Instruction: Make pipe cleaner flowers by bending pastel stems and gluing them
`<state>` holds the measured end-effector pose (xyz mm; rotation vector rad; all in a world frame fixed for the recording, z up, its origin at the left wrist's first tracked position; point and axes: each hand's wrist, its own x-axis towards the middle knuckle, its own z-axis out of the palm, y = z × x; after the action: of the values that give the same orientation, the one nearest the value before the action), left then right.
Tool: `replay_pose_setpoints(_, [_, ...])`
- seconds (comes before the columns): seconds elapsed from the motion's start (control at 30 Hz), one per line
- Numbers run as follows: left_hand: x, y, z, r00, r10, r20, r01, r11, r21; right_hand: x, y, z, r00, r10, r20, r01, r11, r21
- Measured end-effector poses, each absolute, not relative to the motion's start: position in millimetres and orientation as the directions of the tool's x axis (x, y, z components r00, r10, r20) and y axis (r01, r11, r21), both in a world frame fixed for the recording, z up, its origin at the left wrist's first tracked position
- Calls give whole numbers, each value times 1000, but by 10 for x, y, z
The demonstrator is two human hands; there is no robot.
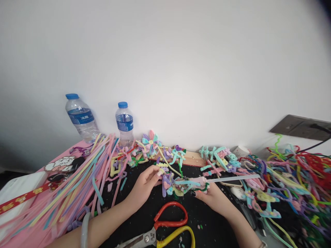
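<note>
Over the middle of a black mat (pixel 160 206), both hands are at a bundle of fuzzy pipe-cleaner pieces (pixel 181 184) in pastel purple, teal, pink and yellow. My left hand (pixel 147 184) pinches a small pale-yellow piece at the bundle's left end, above purple petals. At its right end, my right hand (pixel 210 196) holds the bundle from below, with the thumb near a green-edged part. A translucent white stick (pixel 234 178) points right from there. Just below the hands lie scissors (pixel 172 224) with one red and one yellow handle, their blades toward the lower left.
Two water bottles (pixel 80 117) (pixel 124 122) stand against the wall at the left. Loose pastel strips (pixel 77 182) cover the pink surface. Pipe-cleaner shapes (pixel 151 139) line the back edge; a colourful tangle (pixel 297 186) fills the right, below a wall socket (pixel 297 126).
</note>
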<state>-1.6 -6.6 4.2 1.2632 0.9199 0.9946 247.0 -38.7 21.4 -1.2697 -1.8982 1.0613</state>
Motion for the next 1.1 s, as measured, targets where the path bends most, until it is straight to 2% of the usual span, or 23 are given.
replay_pose_setpoints(0.13, [-11,-64,39,316,949,-3,-71,26,997,2477,-384,211,-343,938,52,458,215,-863])
replay_pose_setpoints(0.37, [-14,-59,16,342,940,12,-165,48,985,2476,-383,214,-353,934,56,466,227,-855])
replay_pose_setpoints(1.1, [-20,-38,-23,349,934,76,-113,-39,993,2467,-398,177,-338,938,71,509,246,-825])
